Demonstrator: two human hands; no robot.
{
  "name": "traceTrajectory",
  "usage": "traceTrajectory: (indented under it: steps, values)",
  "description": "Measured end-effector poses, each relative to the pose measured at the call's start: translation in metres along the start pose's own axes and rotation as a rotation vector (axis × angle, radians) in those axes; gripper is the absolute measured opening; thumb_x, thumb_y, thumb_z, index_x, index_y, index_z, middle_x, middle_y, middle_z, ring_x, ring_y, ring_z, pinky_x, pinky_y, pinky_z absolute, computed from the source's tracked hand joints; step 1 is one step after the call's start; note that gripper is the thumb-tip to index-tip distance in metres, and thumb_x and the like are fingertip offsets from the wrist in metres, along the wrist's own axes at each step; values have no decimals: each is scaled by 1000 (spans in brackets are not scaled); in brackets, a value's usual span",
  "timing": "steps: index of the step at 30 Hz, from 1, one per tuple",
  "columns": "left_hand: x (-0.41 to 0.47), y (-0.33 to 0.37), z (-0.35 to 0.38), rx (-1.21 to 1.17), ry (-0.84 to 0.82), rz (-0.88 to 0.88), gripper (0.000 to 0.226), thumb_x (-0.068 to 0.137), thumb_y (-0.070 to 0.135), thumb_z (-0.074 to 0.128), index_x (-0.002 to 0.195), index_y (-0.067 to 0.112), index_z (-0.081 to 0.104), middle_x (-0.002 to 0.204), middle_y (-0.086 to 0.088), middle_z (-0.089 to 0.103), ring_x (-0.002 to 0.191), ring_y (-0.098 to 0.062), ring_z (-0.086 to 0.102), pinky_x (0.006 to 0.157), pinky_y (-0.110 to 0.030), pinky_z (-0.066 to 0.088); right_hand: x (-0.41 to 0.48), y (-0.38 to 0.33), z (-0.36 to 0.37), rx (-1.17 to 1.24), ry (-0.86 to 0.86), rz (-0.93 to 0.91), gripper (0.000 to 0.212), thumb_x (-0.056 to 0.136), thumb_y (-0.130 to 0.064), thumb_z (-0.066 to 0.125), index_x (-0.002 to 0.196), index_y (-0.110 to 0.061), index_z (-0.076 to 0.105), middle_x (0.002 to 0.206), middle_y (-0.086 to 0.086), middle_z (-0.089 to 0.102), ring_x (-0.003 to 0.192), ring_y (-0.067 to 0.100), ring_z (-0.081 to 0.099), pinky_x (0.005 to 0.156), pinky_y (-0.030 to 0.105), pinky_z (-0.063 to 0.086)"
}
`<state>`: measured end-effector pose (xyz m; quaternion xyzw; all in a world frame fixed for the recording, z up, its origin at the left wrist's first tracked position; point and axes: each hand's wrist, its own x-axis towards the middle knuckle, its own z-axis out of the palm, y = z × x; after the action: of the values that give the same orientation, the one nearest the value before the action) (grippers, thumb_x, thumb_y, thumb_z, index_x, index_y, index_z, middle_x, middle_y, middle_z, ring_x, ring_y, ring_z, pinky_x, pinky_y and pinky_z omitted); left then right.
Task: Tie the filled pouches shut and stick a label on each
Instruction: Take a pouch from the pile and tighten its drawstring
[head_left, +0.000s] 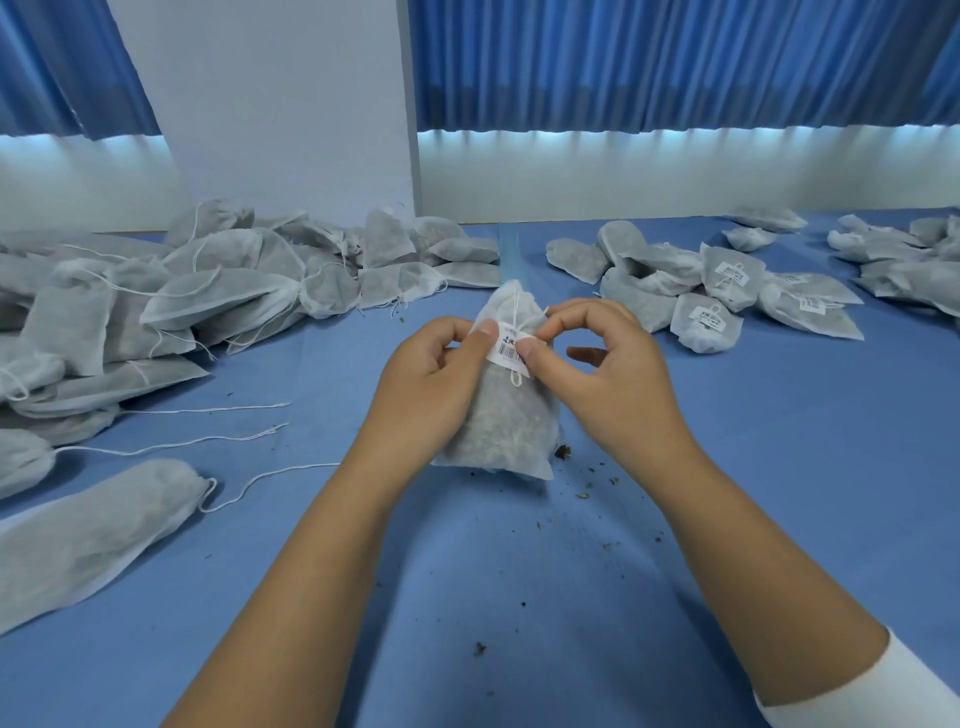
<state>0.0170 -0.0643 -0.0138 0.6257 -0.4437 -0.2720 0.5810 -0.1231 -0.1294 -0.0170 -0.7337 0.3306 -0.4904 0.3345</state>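
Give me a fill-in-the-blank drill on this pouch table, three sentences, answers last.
1. The left hand and right hand hold a white ____ against the pouch.
2. The labelled pouches lie to the person's ____.
3. The table surface is ____.
Answers: label; right; blue.
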Motion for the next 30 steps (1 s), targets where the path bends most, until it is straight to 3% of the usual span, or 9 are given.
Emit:
traceTrajectory:
  steps: [4,7,12,15,21,24,26,28,30]
  values:
    - [0,0,3,-22,61,10,25,99,34,56,77,24,65,65,15,63,62,-5,55,63,-25,44,2,-1,0,155,15,110,34,79,-24,80,106,-23,60,101,-6,67,86,4,67,73,20,54]
    - [1,0,2,-54,79,5,25,99,35,55,80,24,67,73,11,68,67,-6,59,68,-28,46,6,-1,-5,298,-76,270,15,85,-26,73,99,-21,68,90,-1,74,79,8,70,66,20,54]
    - [0,0,2,-73,54,-10,29,95,42,59,72,28,68,72,14,67,71,-5,60,69,-25,46,7,2,-8,372,-157,291,11,90,-18,68,99,-13,72,90,0,77,82,12,73,69,20,56]
    - [0,1,2,-76,47,35,23,94,36,64,76,23,67,71,10,64,65,-5,56,64,-23,45,7,1,-7,378,-157,305,12,90,-20,68,101,-15,71,91,-1,76,83,12,72,69,21,56]
    - [0,0,3,-82,102,48,16,95,29,65,81,21,68,75,3,70,69,-11,63,69,-35,52,6,-2,-5,401,-192,323,33,82,-13,76,111,-14,61,96,8,75,89,25,73,79,37,59]
    - [1,-2,6,-48,121,36,17,95,31,65,81,22,68,77,1,72,71,-12,64,70,-36,53,5,-1,-5,394,-159,317,37,81,-16,78,112,-19,58,92,5,75,84,20,73,72,34,56]
    - [2,-3,7,-54,147,16,20,95,32,64,79,21,68,75,0,70,70,-12,63,70,-37,51,6,2,-5,361,-162,332,41,81,-24,77,115,-25,55,91,-1,75,84,16,73,75,34,55]
    - [4,-5,7,-94,187,-8,27,96,34,63,83,11,68,75,-8,67,70,-16,58,70,-39,49,6,4,-7,313,-218,340,43,83,-32,74,118,-34,48,89,-6,75,80,10,71,76,33,54]
    - [7,-7,5,-125,229,-28,35,97,35,61,90,1,65,77,-14,61,72,-19,53,70,-40,45,5,3,-10,265,-297,301,42,82,-35,72,112,-40,43,85,0,74,68,10,66,67,31,52]
